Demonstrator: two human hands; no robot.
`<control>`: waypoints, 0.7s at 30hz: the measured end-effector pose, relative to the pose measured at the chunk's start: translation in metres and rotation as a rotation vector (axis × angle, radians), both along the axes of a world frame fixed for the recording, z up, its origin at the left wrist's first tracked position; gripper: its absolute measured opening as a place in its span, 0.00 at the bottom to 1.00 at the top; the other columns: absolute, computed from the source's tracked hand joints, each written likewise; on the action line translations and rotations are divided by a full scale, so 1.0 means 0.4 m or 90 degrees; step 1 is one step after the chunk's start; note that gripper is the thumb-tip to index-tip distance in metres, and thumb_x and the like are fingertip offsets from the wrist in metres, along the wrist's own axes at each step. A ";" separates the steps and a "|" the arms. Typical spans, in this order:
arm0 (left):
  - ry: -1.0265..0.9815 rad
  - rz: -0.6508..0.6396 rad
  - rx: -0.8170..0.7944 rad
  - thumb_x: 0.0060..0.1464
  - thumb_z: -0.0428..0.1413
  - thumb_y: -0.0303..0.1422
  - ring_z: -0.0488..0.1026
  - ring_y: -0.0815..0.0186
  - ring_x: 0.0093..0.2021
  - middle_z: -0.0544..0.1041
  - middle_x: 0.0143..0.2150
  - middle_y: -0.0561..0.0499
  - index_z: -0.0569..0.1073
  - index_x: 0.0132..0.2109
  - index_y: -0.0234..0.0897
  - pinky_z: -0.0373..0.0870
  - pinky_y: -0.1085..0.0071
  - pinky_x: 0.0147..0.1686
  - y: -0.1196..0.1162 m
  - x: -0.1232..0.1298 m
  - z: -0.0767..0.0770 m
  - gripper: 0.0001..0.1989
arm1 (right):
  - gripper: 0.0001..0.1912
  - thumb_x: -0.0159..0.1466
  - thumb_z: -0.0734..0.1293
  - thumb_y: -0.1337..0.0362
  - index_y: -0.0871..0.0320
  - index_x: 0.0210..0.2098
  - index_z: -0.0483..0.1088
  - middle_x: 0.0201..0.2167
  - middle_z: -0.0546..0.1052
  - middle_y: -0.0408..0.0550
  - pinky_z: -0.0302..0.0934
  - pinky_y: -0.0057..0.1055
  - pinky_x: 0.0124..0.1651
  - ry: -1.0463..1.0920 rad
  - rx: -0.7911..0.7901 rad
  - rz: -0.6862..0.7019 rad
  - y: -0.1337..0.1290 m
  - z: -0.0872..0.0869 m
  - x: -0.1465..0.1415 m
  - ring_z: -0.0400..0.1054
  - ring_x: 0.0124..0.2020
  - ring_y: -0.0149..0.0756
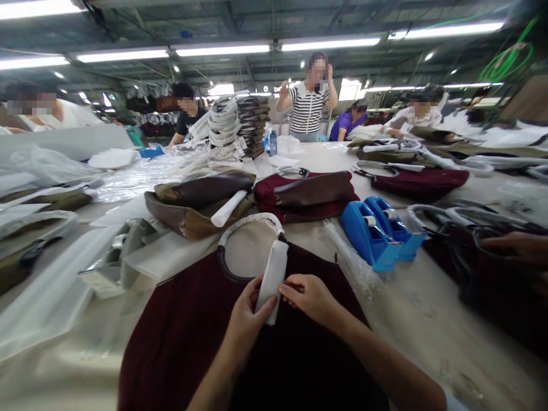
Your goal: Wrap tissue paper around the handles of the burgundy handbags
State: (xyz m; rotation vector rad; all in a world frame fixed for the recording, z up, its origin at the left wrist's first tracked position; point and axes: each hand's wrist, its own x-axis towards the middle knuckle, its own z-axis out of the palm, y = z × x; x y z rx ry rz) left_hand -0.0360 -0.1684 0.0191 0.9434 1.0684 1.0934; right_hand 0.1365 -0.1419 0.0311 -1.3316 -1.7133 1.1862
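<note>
Maroon bag [184, 319] is lying on the table [402, 319] right in front of the camera wearer, handle side pointing away, body running out of the bottom of view. Ring handle [257, 218] is standing out past the bag's top edge, mostly covered in white wrapping, with dark sections showing at the lower left and near the right end. White wrapped piece [276, 268] is sitting over the bag at the handle's right end, tilting slightly, top leaning right. Left hand [248, 311] is grasping it low down, thumb pressing on the front, fingers going round the left edge. Right hand [310, 297] is pinching at its right edge with thumb and forefinger, other fingers curling in. Two blue tape dispensers [372, 234] are standing side by side to the right; grey tape dispenser [124, 251] is sitting to the left, near some clear plastic. Beyond the handle, brown and olive bag [188, 217] and second maroon bag [312, 194] are lying next to each other. Tall bag stack [252, 125] is rising farther back. Dark bags [454, 251] with white-wrapped handles are lying at far right, another person's hand [514, 245] reaching over them. Person in striped top [306, 111] is standing across the table, both hands raised.
</note>
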 end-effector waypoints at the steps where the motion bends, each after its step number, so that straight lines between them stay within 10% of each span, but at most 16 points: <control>1: -0.013 0.000 -0.014 0.45 0.66 0.40 0.76 0.54 0.46 0.77 0.50 0.40 0.63 0.60 0.32 0.72 0.69 0.40 0.000 -0.001 0.003 0.37 | 0.13 0.61 0.65 0.58 0.60 0.32 0.76 0.26 0.77 0.45 0.63 0.26 0.31 0.038 -0.022 0.018 -0.002 -0.004 0.002 0.70 0.27 0.32; 21: -0.084 -0.059 -0.080 0.43 0.67 0.38 0.76 0.64 0.31 0.79 0.36 0.45 0.57 0.65 0.32 0.68 0.74 0.30 0.018 -0.019 -0.004 0.45 | 0.17 0.56 0.62 0.74 0.59 0.41 0.77 0.37 0.80 0.49 0.66 0.31 0.41 0.019 0.135 -0.054 0.020 -0.029 -0.062 0.73 0.36 0.39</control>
